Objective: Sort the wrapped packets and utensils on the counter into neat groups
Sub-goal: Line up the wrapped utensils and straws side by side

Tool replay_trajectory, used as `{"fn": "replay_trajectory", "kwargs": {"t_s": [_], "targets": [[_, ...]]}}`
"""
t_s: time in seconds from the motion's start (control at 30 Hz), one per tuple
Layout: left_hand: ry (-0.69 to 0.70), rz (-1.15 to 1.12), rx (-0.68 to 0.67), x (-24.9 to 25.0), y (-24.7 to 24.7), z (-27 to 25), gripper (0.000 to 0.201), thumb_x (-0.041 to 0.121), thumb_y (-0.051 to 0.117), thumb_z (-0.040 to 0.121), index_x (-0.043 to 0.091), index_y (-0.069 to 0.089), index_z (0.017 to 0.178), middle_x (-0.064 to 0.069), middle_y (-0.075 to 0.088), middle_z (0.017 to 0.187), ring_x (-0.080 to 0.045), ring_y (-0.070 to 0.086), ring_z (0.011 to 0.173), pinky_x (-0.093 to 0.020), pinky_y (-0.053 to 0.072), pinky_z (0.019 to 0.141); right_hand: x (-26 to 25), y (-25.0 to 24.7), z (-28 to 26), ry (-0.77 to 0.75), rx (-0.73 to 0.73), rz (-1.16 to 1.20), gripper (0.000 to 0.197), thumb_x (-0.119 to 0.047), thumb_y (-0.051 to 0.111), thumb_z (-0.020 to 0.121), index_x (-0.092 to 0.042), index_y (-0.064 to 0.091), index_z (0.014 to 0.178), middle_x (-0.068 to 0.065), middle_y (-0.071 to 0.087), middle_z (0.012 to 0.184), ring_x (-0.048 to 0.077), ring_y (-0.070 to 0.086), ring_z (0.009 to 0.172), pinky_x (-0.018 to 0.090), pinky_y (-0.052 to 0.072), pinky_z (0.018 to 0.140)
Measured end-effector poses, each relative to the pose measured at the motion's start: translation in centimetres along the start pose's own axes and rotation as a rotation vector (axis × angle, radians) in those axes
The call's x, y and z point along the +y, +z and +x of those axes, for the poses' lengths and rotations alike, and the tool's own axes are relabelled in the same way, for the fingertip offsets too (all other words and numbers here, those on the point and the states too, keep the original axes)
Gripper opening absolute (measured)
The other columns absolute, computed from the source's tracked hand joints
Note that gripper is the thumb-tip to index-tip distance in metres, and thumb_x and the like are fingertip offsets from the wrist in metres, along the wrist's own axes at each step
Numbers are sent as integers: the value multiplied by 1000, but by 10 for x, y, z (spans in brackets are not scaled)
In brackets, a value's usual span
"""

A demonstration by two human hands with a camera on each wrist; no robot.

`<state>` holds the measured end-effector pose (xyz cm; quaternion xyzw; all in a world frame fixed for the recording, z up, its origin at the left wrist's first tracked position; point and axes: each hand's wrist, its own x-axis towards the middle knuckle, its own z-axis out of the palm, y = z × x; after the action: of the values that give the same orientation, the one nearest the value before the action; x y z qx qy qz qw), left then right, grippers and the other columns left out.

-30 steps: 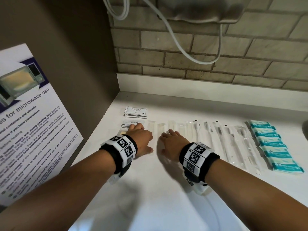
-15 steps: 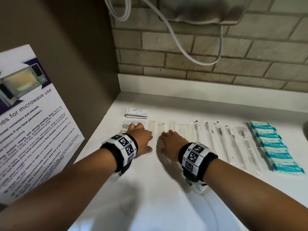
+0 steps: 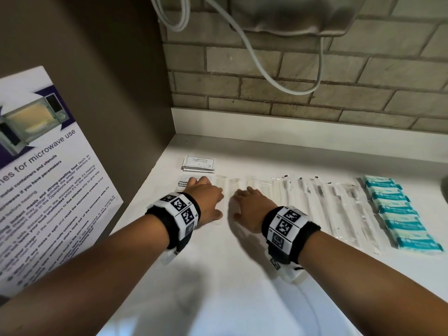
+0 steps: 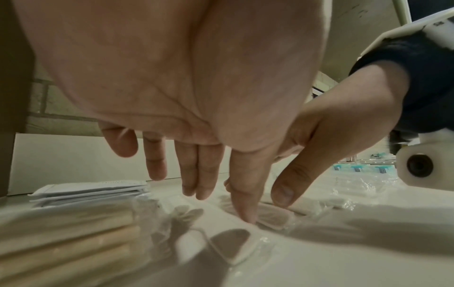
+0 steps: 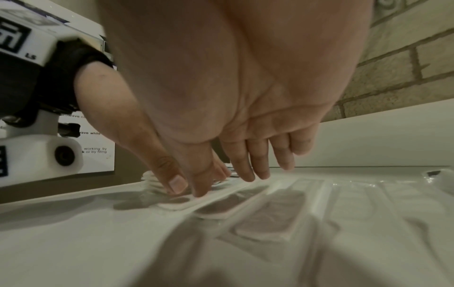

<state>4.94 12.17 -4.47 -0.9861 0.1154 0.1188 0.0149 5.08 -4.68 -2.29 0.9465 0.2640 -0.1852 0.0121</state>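
Little has shifted vs the earlier head frames: both hands sit where they were, only a touch further up the counter (image 3: 218, 275), fingers a bit more over the wrapped items.

Left hand (image 3: 206, 200) lies palm down at the left end of the row. Its fingers (image 4: 203, 174) are straight, middle two pressed together, the others slightly apart; thumb tip bears down on a clear-wrapped flat utensil (image 4: 272, 215). No pinch, nothing curled round anything. Under its fingertips in the head view is a small stack of white packets (image 3: 185, 181); whether they actually touch it I can't tell.

Right hand (image 3: 252, 209) is just beside the left, also palm down, fingers (image 5: 260, 161) straight and close together, pointing at the back wall. Its thumb tip presses the near end of a clear-wrapped utensil (image 5: 209, 194), w/ the left thumb right next to it.

The utensils in clear wrap (image 3: 322, 209) run in a side-by-side row to the right, lengthwise toward the wall. Past them, at the right end, is an overlapping row of teal packets (image 3: 397, 214). Behind the left hand, near the back, sits a stack of shampoo sachets (image 3: 198, 163). A bundle of wooden sticks in wrap (image 4: 73, 242) lies below the left wrist.

Microwave-use poster (image 3: 43, 185) leans on the left wall; white cable (image 3: 266, 76) hangs over the brick.
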Motion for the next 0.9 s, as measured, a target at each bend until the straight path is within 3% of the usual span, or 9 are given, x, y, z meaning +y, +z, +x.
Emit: {"fn": "replay_trajectory", "kwargs": {"t_s": [0.1, 0.17, 0.27, 0.33, 0.47, 0.6, 0.9], "targets": [[68, 14, 42, 11, -9, -1, 34, 49, 52, 86, 23, 61, 106, 8, 52, 137, -25, 30, 130, -40, 22, 96, 10, -2, -1, 36, 24, 3, 58, -40, 38, 99, -8, 34, 146, 10, 30, 155, 31, 17, 146, 39, 14, 120], [83, -1, 52, 21, -11, -2, 41, 50, 50, 88, 23, 61, 116, 9, 51, 139, -24, 30, 132, -40, 21, 96, 16, -2, -1, 75, 23, 9, 53, -35, 38, 99, -8, 38, 144, 10, 33, 154, 31, 20, 145, 40, 16, 120], [84, 4, 22, 32, -8, -1, 46, 56, 48, 87, 22, 61, 114, 8, 54, 134, -25, 32, 130, -42, 23, 98, 24, -1, -3, 108, -19, -9, 47, -22, 42, 95, -7, 43, 140, 10, 41, 147, 29, 28, 140, 39, 21, 118], [87, 20, 19, 37, -7, -2, 44, 59, 49, 87, 21, 60, 107, 7, 57, 126, -24, 34, 129, -43, 24, 98, 26, 2, -7, 112, -35, -11, 49, -23, 43, 96, -7, 41, 142, 9, 41, 147, 29, 28, 141, 39, 21, 118], [88, 53, 9, 40, -9, -5, 44, 57, 49, 89, 21, 59, 111, 7, 56, 127, -24, 35, 130, -43, 25, 100, 26, 4, -8, 99, -40, -17, 50, -30, 44, 98, -9, 40, 143, 7, 39, 147, 28, 27, 141, 38, 21, 117], [86, 69, -16, 36, -10, -6, 38, 58, 50, 87, 22, 57, 97, 8, 57, 125, -24, 34, 130, -44, 25, 101, 25, 7, -2, 66, -31, -28, 47, -30, 48, 95, -9, 46, 137, 7, 45, 141, 27, 35, 134, 37, 27, 114], [74, 65, -46, 33, -9, -7, 49, 59, 50, 87, 20, 61, 116, 9, 48, 144, -23, 28, 137, -45, 20, 106, 25, 10, 0, 38, -4, 9, 43, -32, 41, 96, -9, 51, 130, 8, 50, 132, 28, 43, 124, 37, 32, 109]]}}
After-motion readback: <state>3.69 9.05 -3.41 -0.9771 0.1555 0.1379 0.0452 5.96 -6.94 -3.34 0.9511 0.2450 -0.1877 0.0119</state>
